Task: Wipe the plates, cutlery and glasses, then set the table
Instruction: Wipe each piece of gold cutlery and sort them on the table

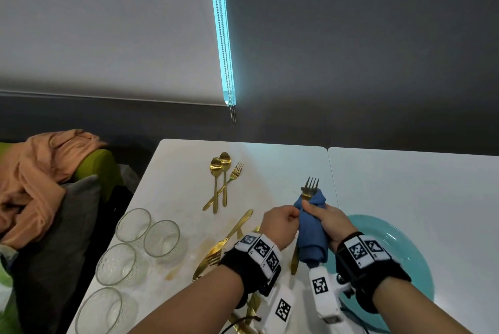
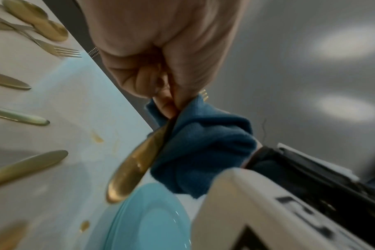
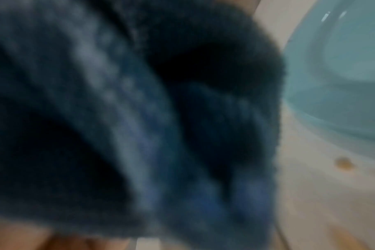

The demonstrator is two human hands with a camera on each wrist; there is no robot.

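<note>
Head view shows my left hand [image 1: 279, 221] pinching a fork [image 1: 310, 187] while my right hand [image 1: 328, 221] grips the cloth [image 1: 312, 236] around it above the tabletop [image 1: 183, 187]; glasses [image 1: 161, 237], plate [image 1: 391, 236] and table-setting remain

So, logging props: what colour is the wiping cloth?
Dark blue cloth, clearest in the head view.

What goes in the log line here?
wiping | left hand pinches gold fork | right hand grips blue cloth round it

Home dining corner — white table [image 1: 270, 160], roller blind [image 1: 108, 36], cushioned green seat [image 1: 94, 163], draped clothing [image 1: 40, 171]
</note>
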